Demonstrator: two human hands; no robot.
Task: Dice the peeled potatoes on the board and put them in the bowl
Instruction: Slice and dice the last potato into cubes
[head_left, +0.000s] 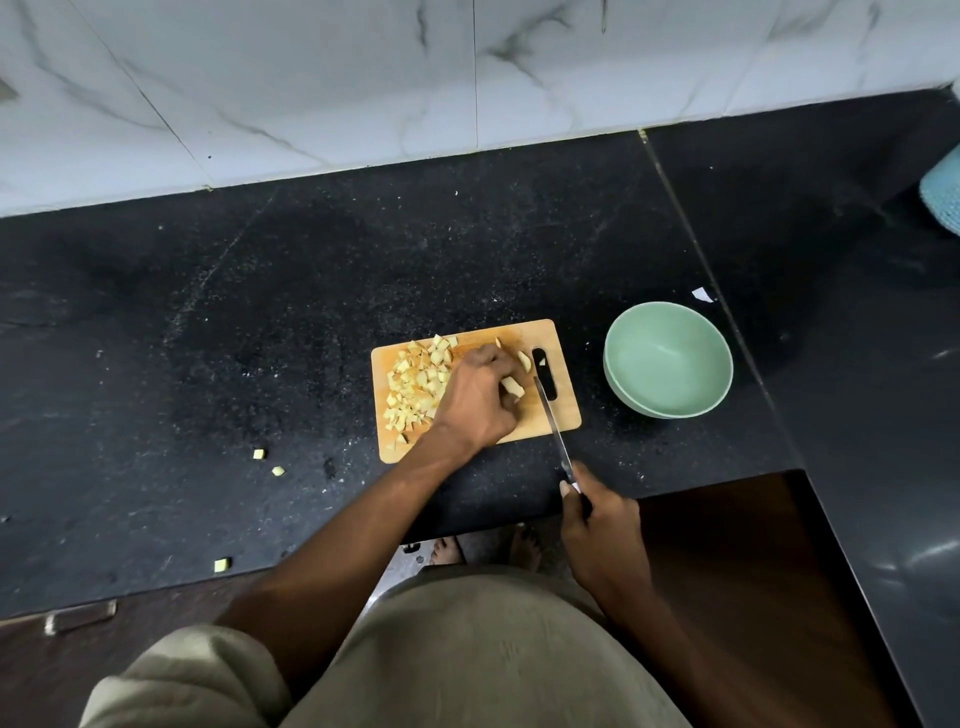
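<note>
A small wooden cutting board (563, 410) lies on the black counter. A pile of diced potato (415, 384) covers its left half. My left hand (478, 397) rests over the board's middle, fingers curled round a potato piece (513, 387). A second uncut slice (523, 359) lies just beyond the fingers. My right hand (597, 525) grips the handle of a knife (551, 421), whose blade lies over the board's right side beside the held piece. A pale green bowl (667, 361) stands right of the board, with nothing inside.
Three stray potato cubes lie on the counter: two (258, 453) (278, 471) left of the board and one (223, 565) near the front edge. The marble wall rises behind. A light blue object (943, 195) sits at the far right. The counter edge runs just below my right hand.
</note>
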